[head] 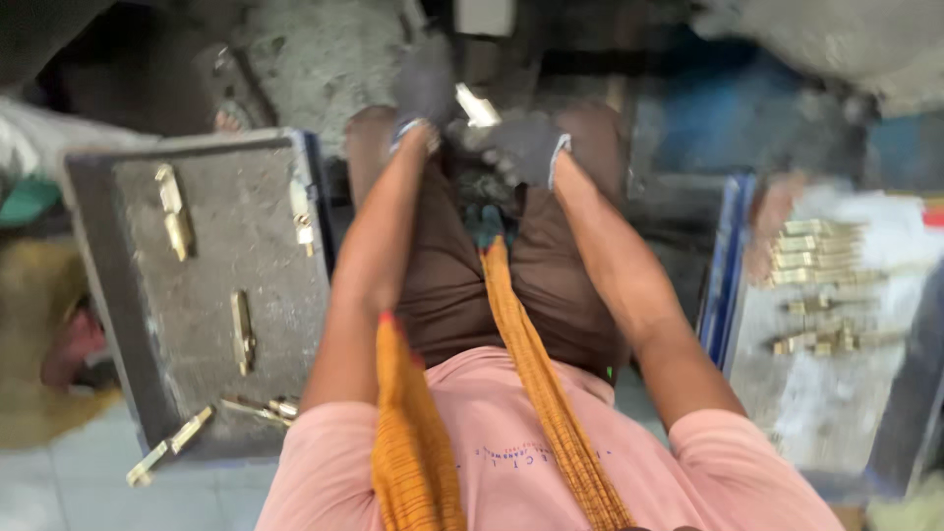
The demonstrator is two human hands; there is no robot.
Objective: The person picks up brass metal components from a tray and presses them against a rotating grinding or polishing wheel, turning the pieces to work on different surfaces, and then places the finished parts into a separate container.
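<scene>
A small pale metal piece (478,106) sits between the two gloved hands, above the knees; the left hand (425,87) is curled by its left end, though blur hides whether it grips; the right hand (521,147) is closed on it from below; brass fittings (175,210) lie scattered on a grey tray (211,295) to the left; more brass pieces (818,258) stacked on a pale tray (836,393) to the right.

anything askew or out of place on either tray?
Yes, on the grey tray to the left. One brass piece hangs over its near edge, half off. The others there lie scattered at odd angles, while those on the right tray sit in neat rows. Both gloved hands, left hand and right hand, meet at a metal part.
</scene>
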